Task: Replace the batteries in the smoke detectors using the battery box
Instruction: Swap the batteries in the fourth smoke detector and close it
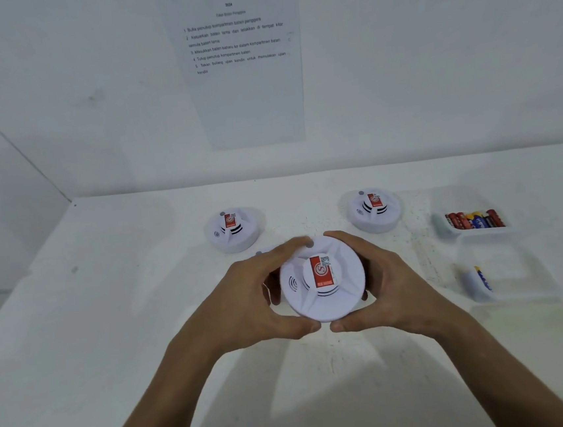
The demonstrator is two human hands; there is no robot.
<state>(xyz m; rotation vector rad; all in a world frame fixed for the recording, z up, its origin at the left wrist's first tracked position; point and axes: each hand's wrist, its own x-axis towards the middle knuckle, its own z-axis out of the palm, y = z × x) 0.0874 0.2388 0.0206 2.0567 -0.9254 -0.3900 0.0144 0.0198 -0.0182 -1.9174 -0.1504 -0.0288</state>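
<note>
A round white smoke detector [322, 280] with a red label sits between both hands above the table's middle. My left hand [247, 299] grips its left rim, fingers curled over the top edge and thumb below. My right hand [386, 282] grips the right rim the same way. Two more white smoke detectors lie on the table, one at the back left [233, 229] and one at the back right [374, 209]. At the right, the clear battery box [441, 223] holds several red and blue batteries [475, 220].
A second clear tray [527, 279] nearer me at the right holds one blue and yellow battery [479, 280]. A printed instruction sheet [241, 62] hangs on the white wall behind. The white table [128, 314] meets a side wall at the left.
</note>
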